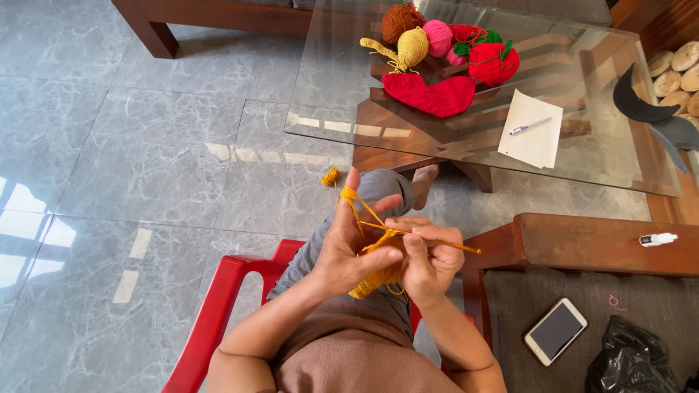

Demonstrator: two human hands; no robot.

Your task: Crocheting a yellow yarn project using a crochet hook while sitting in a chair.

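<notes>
Left hand [349,251]: fingers partly spread, index raised with yellow yarn [354,204] wound around its tip; thumb and lower fingers pinch the crochet piece [373,280]. Right hand [429,258]: fingers curled together, clamped on one hook [437,241], which lies nearly level with its tip pointing left into the work.

The crochet piece is a small mustard-yellow patch, held between both hands above the person's lap, at centre frame. Strands run from it up to the left index finger. The person sits on one red chair [218,309].

Near right: one cushioned seat [553,291] carrying one phone [555,331], screen up, and one black bag [630,360]. One small white tube [657,239] lies on the wooden armrest above.

On the floor [145,160], just beyond the left hand, lies one small yellow yarn scrap [330,175].

Far: one glass table [328,109] bears one sheet of paper [531,129] with one pen [530,126] on it, one red knitted heart shape [429,94], one red strawberry shape [494,62], and three yarn balls [413,45]: brown, yellow, pink.
</notes>
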